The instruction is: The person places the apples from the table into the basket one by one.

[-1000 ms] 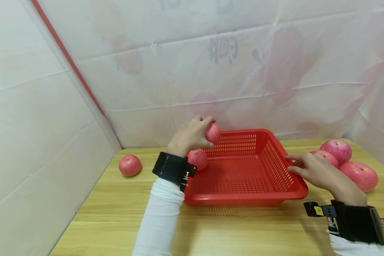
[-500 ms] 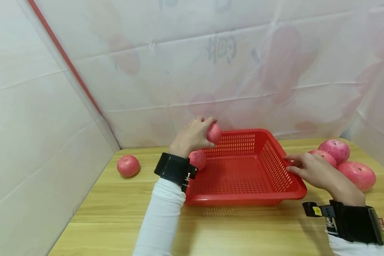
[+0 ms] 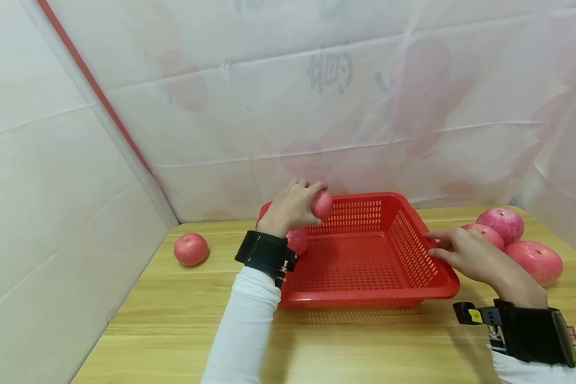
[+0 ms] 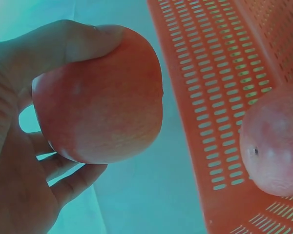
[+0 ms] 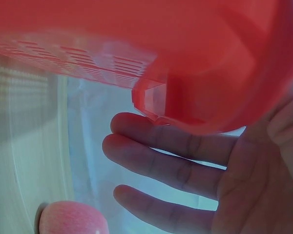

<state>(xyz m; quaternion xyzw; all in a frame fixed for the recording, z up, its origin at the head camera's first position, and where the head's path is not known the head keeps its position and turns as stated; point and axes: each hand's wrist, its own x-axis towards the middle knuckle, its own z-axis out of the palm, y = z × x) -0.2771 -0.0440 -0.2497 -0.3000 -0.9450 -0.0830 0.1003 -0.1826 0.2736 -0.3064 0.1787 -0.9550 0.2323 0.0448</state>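
My left hand (image 3: 293,208) grips a pinkish-red apple (image 3: 322,205) above the left back part of a red plastic basket (image 3: 365,294). In the left wrist view the thumb lies across the top of this apple (image 4: 107,102) and the fingers reach round below it. A second apple (image 3: 297,241) sits inside the basket at its left end, partly hidden by the left wrist. My right hand (image 3: 470,253) holds the basket's right rim. In the right wrist view, fingers (image 5: 171,165) extend beneath that rim (image 5: 205,124).
One apple (image 3: 191,249) lies on the wooden table (image 3: 182,330) left of the basket. Three more, among them a large apple (image 3: 535,261) and a darker apple (image 3: 501,225), cluster at the right behind my right hand. A pale sheet wall (image 3: 249,117) stands close behind the basket.
My left hand has moved slightly right and down with the apple, further over the basket. The right hand and the basket have stayed in place; the head view has shifted a little.
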